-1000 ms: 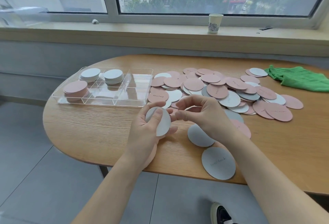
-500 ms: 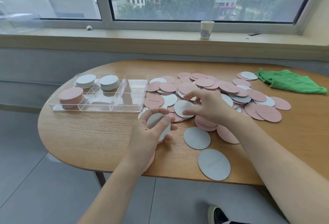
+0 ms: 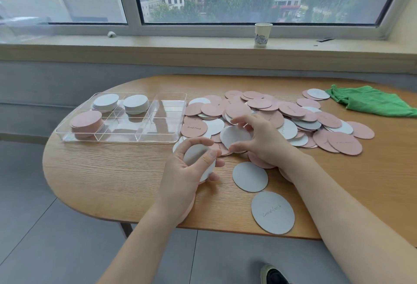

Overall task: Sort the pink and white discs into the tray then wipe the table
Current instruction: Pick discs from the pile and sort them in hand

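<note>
A heap of pink and white discs (image 3: 293,114) covers the middle and right of the wooden table (image 3: 117,170). My left hand (image 3: 180,177) is closed around a small stack of white discs (image 3: 196,155) just above the tabletop. My right hand (image 3: 264,139) pinches one white disc (image 3: 234,135) by its edges at the near side of the heap. The clear tray (image 3: 140,134) stands at the left, with two white stacks (image 3: 135,103) in its back compartments and a pink stack (image 3: 85,121) at its front left. Two loose white discs (image 3: 250,176) lie near the front edge.
A green cloth (image 3: 370,100) lies crumpled at the table's far right. A paper cup (image 3: 262,34) stands on the window sill behind. The table's front edge runs close under my forearms, and a shoe (image 3: 273,274) shows on the floor below.
My right hand went from meeting the left hand out to the heap and took hold of a white disc. The left hand kept its stack and barely moved.
</note>
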